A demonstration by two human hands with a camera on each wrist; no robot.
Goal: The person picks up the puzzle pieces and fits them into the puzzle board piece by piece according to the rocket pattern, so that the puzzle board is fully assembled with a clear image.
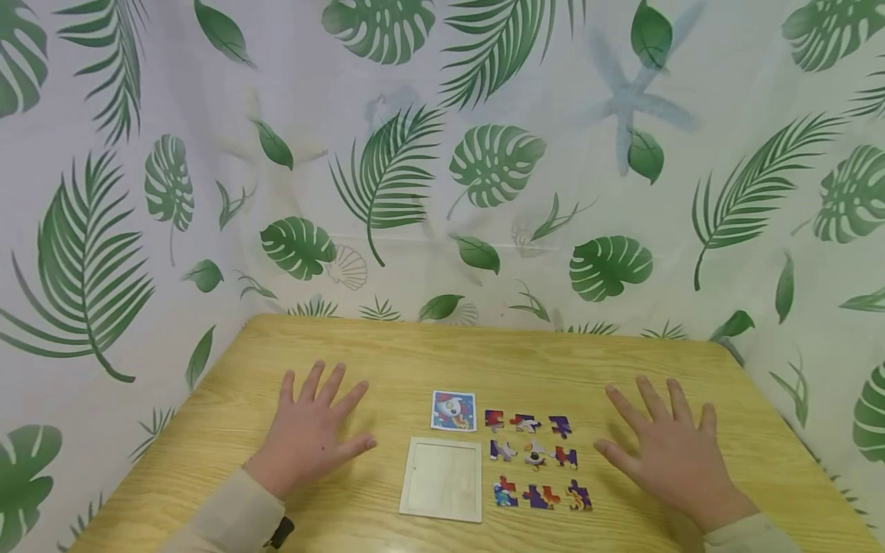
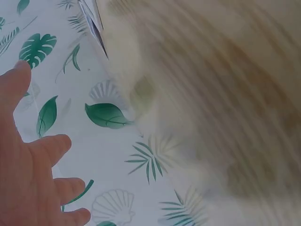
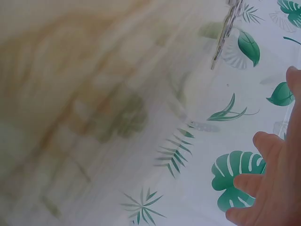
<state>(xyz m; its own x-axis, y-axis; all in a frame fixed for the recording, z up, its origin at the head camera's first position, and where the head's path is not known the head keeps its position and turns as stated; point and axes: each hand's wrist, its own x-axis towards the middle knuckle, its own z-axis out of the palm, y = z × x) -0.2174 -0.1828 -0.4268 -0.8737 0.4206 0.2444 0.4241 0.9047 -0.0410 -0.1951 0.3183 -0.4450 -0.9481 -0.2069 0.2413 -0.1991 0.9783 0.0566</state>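
White cloth printed with green leaves [image 1: 498, 165] hangs behind and on both sides of a wood-grained worktop [image 1: 553, 361]. Both hands are apart, holding nothing: the left hand [image 1: 314, 434] has its fingers spread and its thumb toward the middle, and the right hand [image 1: 667, 449] mirrors it. Whether either palm touches the wood, I cannot tell.

Between them, near the left thumb, lies a shallow square wooden tray [image 1: 475, 484] with a raised rim. Just beyond its far edge, a narrow strip of wood apart, is a picture card [image 1: 453, 411]. Beside the tray's right edge, nine loose puzzle pieces [image 1: 535, 455] lie in three rows of three, reaching close to the right thumb.

Outside the hands, wood runs to the worktop's left and right edges; past the fingertips, more stretches to the far edge, which lies close to the cloth. Pale sleeves [image 1: 228, 511] enter from the near side, with a dark band [image 1: 280, 532] by the left cuff.
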